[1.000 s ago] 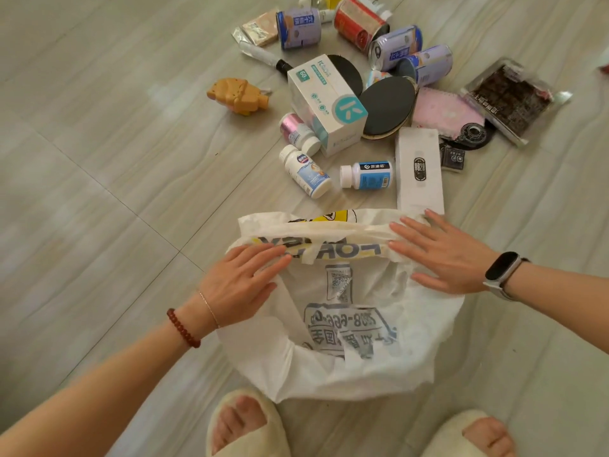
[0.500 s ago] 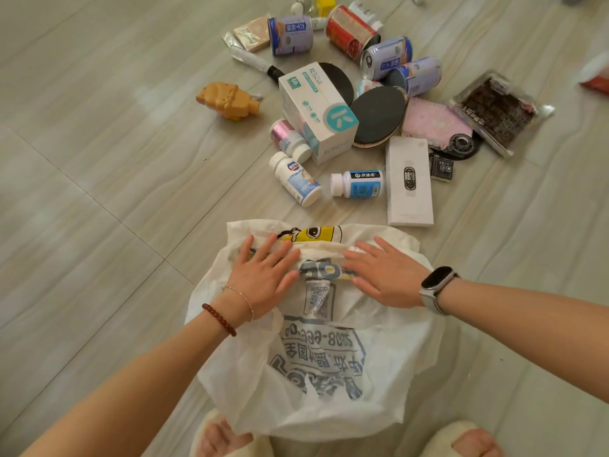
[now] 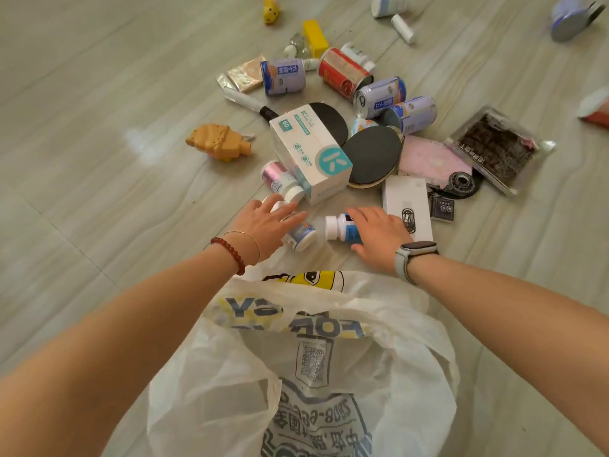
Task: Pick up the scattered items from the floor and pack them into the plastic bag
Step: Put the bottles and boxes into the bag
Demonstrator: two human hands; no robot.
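On the grey tiled floor, the left hand lies spread, fingers loose, over a white pill bottle with a pale blue label, not closed around it. Just right, the right hand cups a white bottle with a dark blue label, fingers curved over it. The open white printed plastic bag lies nearest the near edge.
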